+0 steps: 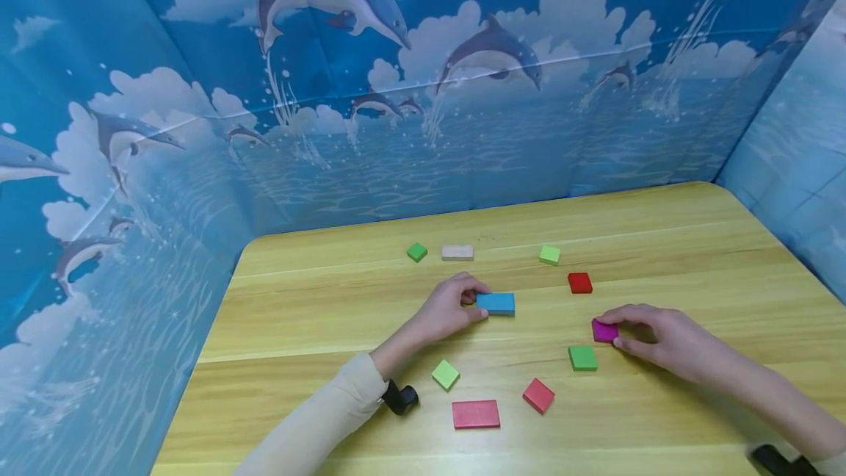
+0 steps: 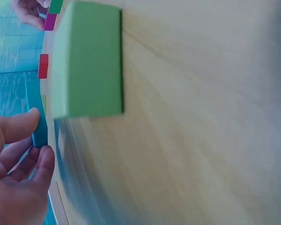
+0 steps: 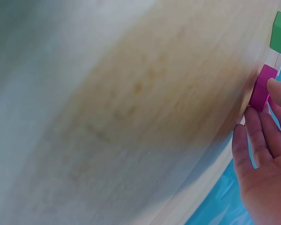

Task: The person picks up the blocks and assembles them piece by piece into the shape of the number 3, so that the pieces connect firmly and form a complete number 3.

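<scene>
Near the middle of the table, my left hand (image 1: pixel 451 308) pinches the left end of a blue rectangular block (image 1: pixel 497 304) between thumb and fingers. The left wrist view shows the thumb on one face of that blue block (image 2: pixel 36 115) and fingertips at its lower edge. Further right, my right hand (image 1: pixel 667 336) pinches a small magenta square block (image 1: pixel 604 330). In the right wrist view the thumb and fingertips meet the magenta block (image 3: pixel 263 87) close to the table surface. A green block (image 1: pixel 583 358) lies just in front of the magenta one, and a red block (image 1: pixel 580 283) behind it.
On the wooden table (image 1: pixel 297 300) lie a light green block (image 1: pixel 446 374), a pink rectangular block (image 1: pixel 476 414) and a pinkish-red square block (image 1: pixel 538 395). Farther back are a green block (image 1: pixel 417 252), a pale block (image 1: pixel 457 253) and a lime block (image 1: pixel 550 255). A dolphin-print curtain (image 1: pixel 410 160) borders the table.
</scene>
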Tool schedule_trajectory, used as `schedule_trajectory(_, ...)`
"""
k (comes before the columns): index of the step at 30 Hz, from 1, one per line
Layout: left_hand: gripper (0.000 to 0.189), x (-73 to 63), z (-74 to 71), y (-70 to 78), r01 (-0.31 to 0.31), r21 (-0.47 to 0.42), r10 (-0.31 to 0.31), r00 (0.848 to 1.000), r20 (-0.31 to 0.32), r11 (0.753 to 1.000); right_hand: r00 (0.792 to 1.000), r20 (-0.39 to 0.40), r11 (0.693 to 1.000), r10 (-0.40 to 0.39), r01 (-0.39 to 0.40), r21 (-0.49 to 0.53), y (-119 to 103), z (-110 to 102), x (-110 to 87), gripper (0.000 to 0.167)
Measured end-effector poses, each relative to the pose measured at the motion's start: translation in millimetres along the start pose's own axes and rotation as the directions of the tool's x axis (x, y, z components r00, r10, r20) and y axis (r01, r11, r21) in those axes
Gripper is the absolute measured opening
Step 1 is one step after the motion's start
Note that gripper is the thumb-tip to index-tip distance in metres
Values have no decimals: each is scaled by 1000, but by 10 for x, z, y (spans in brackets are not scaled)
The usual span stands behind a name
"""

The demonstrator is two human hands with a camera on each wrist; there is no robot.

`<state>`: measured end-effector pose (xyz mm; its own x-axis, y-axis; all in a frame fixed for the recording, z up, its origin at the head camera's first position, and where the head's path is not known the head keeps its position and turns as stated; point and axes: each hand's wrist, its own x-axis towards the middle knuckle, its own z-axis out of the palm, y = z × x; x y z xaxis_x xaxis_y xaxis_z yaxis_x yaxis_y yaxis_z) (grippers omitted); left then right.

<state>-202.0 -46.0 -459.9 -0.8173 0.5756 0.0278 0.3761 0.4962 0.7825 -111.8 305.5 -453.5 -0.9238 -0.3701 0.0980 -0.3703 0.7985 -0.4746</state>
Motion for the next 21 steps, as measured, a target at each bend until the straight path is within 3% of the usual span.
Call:
schedule_trajectory(8, 28, -110, -78, -79, 7, 17, -6, 1000, -30, 1000, 1000, -16, 1000, -20, 20, -7, 10, 10, -9, 33)
schedule_trajectory(21, 26, -271, -193, -141, 70, 6, -70, 995, -68, 998, 999, -31, 999, -38, 37, -27, 13, 11, -21, 33)
